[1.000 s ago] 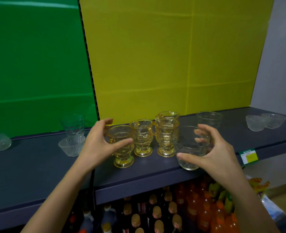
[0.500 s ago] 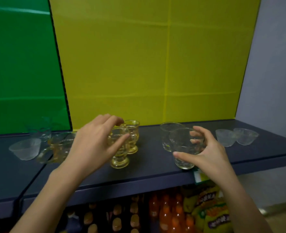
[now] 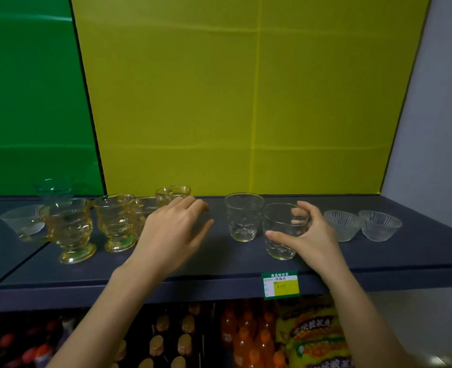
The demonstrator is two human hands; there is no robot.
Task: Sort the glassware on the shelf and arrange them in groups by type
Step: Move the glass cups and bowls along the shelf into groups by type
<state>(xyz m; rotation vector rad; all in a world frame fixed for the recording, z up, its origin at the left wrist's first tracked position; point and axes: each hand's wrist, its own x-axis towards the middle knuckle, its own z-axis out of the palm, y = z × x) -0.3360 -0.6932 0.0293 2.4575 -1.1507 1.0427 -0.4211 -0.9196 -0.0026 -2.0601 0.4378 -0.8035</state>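
Right hand point(image 3: 312, 236) gripped a fragile, likely slippery tumbler point(image 3: 278, 229) round its wall near the shelf's point(image 3: 219, 262) front edge; left hand point(image 3: 172, 232) hovered wide.

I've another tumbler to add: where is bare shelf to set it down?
Bare shelf lies right of the two small bowls, and between amber goblets and clear tumblers, under the left hand. The left end is crowded.

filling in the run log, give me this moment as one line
right hand: grips clear tumbler beside second tumbler | left hand: open, empty, by amber cups | ribbed bowls: far right
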